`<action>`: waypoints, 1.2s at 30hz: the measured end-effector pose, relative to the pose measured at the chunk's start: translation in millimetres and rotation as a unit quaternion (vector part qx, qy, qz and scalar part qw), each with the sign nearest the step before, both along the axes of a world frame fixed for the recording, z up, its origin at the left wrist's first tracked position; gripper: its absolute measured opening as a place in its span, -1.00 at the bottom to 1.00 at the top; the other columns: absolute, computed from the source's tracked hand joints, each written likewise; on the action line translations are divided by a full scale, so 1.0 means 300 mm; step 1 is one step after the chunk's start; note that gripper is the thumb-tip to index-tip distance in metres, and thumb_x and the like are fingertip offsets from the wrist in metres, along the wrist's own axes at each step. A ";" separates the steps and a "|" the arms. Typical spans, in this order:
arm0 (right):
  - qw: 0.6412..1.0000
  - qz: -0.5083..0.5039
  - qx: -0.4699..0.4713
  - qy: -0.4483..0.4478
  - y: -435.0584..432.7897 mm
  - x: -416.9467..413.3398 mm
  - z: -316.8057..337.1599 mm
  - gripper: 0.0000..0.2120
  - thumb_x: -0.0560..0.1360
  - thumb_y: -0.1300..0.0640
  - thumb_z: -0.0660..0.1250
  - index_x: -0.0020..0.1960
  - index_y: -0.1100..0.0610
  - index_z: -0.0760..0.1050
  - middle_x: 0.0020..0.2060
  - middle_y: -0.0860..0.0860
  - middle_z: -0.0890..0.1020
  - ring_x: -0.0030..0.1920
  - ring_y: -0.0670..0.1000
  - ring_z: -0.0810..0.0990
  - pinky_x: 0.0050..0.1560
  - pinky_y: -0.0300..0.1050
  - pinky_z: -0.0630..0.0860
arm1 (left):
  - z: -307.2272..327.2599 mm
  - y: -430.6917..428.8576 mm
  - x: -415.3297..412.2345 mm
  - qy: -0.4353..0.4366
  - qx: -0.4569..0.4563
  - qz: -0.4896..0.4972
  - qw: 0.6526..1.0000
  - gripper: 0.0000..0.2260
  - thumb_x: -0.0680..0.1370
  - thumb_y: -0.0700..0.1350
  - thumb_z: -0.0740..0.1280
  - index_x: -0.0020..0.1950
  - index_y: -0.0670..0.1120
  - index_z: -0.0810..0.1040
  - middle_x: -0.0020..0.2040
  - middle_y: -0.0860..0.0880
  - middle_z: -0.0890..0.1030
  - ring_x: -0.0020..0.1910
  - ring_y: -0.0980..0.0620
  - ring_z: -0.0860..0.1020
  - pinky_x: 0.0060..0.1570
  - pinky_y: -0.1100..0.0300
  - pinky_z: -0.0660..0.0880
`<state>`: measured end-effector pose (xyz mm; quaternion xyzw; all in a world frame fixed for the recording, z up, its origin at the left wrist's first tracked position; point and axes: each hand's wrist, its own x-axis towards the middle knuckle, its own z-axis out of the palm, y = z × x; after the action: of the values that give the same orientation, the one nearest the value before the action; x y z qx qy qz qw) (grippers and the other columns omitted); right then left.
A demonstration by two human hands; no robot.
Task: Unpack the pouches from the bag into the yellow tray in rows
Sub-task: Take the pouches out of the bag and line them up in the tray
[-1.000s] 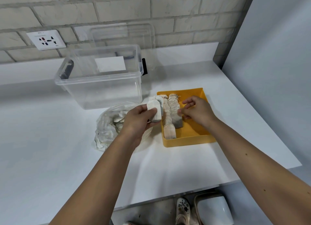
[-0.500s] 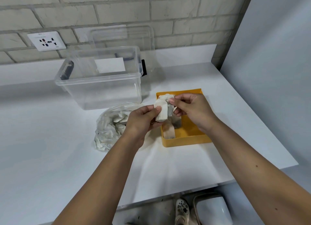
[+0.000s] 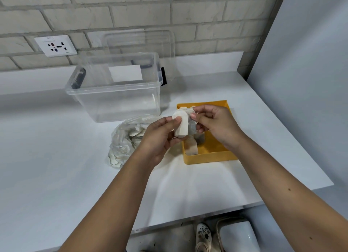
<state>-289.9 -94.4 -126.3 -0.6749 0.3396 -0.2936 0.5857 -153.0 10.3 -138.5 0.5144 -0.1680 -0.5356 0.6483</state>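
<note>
Head view, left hand (image 3: 160, 137) grasping white pouch (image 3: 181, 126) at frame centre, over left edge of yellow tray (image 3: 211, 158), right hand (image 3: 216, 123) pinching greyer pouch (image 3: 192, 127) touching it, clear bag (image 3: 123, 144) left of centre on desk (image 3: 56, 157).

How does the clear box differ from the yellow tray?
The clear box is see-through; the yellow tray is opaque. The box is tall and larger; the tray is low and smaller. The box has dark handles; the tray has none. Both stand open on the white table.
</note>
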 end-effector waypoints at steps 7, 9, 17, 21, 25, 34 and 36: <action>0.998 -0.013 -0.060 0.005 0.027 0.001 -0.008 -0.94 0.49 0.26 0.43 -0.05 0.21 0.57 -0.23 0.06 0.66 -0.28 -0.05 0.63 -0.28 -0.14 0.61 | 0.002 0.011 0.004 -0.014 0.005 0.009 1.000 -0.89 0.56 -0.22 0.39 0.07 -0.20 0.59 -0.08 -0.14 0.69 -0.15 -0.02 0.69 -0.25 0.19 0.66; 0.998 -0.006 -0.058 0.016 0.035 0.004 -0.010 -0.95 0.51 0.28 0.40 -0.04 0.20 0.62 -0.17 0.03 0.68 -0.25 -0.07 0.65 -0.26 -0.17 0.61 | 0.002 0.011 0.002 -0.023 0.011 0.026 0.999 -0.90 0.55 -0.20 0.40 0.05 -0.17 0.60 -0.12 -0.11 0.69 -0.20 0.02 0.68 -0.28 0.23 0.64; 0.997 -0.014 -0.064 0.045 0.052 0.033 -0.012 -0.84 0.42 0.08 0.51 -0.11 0.16 0.63 -0.20 0.10 0.68 -0.24 0.04 0.66 -0.22 -0.08 0.64 | 0.006 0.020 -0.004 -0.003 -0.001 0.016 1.000 -0.93 0.56 -0.17 0.40 0.02 -0.13 0.59 -0.16 -0.09 0.69 -0.22 0.00 0.68 -0.18 0.17 0.67; 1.000 0.000 0.006 0.017 0.037 0.033 0.004 -0.91 0.51 0.21 0.42 -0.08 0.25 0.58 -0.24 0.08 0.65 -0.29 -0.05 0.61 -0.32 -0.19 0.57 | -0.003 0.038 0.000 0.045 -0.018 -0.010 0.999 -0.82 0.52 -0.20 0.43 0.11 -0.12 0.58 -0.05 -0.16 0.69 -0.12 -0.12 0.70 0.00 0.08 0.64; 0.999 0.012 0.032 0.018 0.031 0.033 0.012 -0.91 0.54 0.22 0.37 -0.05 0.26 0.54 -0.21 0.15 0.65 -0.33 -0.02 0.60 -0.28 -0.17 0.59 | -0.020 0.043 -0.006 0.025 -0.017 -0.003 1.000 -0.61 0.43 -0.39 0.45 0.17 -0.08 0.52 -0.21 -0.12 0.67 -0.12 -0.08 0.70 -0.04 0.14 0.65; 0.997 -0.071 -0.037 -0.005 -0.014 0.014 0.018 -0.93 0.60 0.22 0.28 -0.03 0.22 0.42 -0.21 0.10 0.59 -0.27 -0.10 0.61 -0.29 -0.23 0.57 | -0.025 0.027 0.011 -0.024 -0.003 0.021 0.999 -0.51 0.43 -0.38 0.47 0.32 -0.10 0.50 0.02 -0.17 0.66 -0.13 -0.03 0.71 -0.07 0.15 0.65; 0.994 -0.069 -0.084 0.031 -0.048 -0.014 0.000 -0.91 0.58 0.20 0.31 -0.06 0.18 0.42 -0.28 0.07 0.60 -0.33 -0.13 0.60 -0.31 -0.24 0.55 | -0.033 0.024 0.027 -0.019 0.002 0.042 0.999 -0.45 0.43 -0.37 0.48 0.37 -0.09 0.44 0.17 -0.24 0.61 -0.10 -0.04 0.71 -0.05 0.14 0.65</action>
<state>-294.1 -108.7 -126.4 -0.7052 0.3778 -0.3396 0.4946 -144.9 17.5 -148.4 0.5326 -0.1577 -0.4983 0.6657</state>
